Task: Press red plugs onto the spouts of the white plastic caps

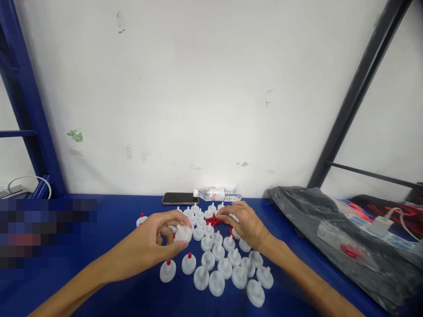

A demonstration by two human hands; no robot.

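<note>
My left hand (157, 240) is wrapped round a white nozzle cap (183, 234), its round base and spout showing between thumb and fingers. Over a pile of small red tips (214, 221), my right hand (246, 223) has thumb and fingertips pinched together; whatever lies between them is too small to make out. Many white nozzle caps (206, 243) stand spout up on the blue table below and between my hands. A few on the left, such as the red-tipped cap (188, 263), carry a red tip on the spout.
At the back, by the wall, lie a dark phone (178, 198) and a clear plastic bottle (218, 194) on its side. A grey plastic bag (317, 237) covers the right side, with a small clear bag of red pieces (350, 251) on it. A white charger (380, 224) sits beyond.
</note>
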